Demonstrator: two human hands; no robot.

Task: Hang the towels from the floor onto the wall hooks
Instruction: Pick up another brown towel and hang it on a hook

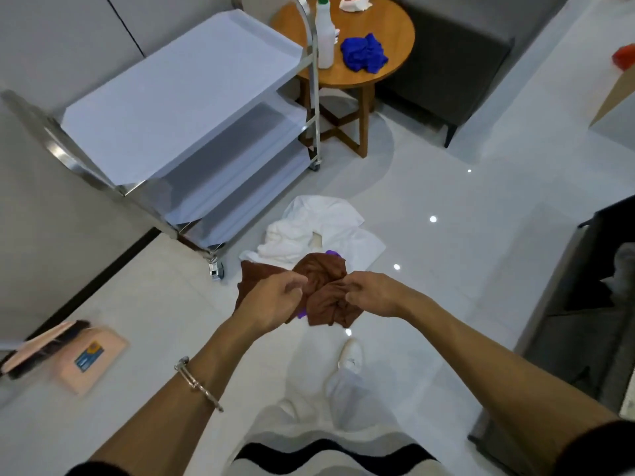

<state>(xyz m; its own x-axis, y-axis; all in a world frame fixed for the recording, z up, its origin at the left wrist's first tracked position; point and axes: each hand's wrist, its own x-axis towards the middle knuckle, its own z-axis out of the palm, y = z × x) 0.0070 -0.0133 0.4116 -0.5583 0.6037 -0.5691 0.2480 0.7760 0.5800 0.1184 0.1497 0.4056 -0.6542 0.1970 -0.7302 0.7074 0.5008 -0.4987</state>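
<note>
While the left hand (271,300) curls its fingers round one edge of the bunched brown towel (326,290) and the right hand (372,293) pinches a fold on its other side, the cloth hangs between them just right of the steel trolley (192,108), near its closest wheel. A heap of white towels (309,231) lies on the floor beside that same end of the trolley (a scrap of purple cloth (331,252) peeks out behind the brown one, held or lying I cannot tell). Past the trolley's far end stands a round wooden table (378,73) bearing a spray bottle (324,39) and a blue cloth (364,53).
</note>
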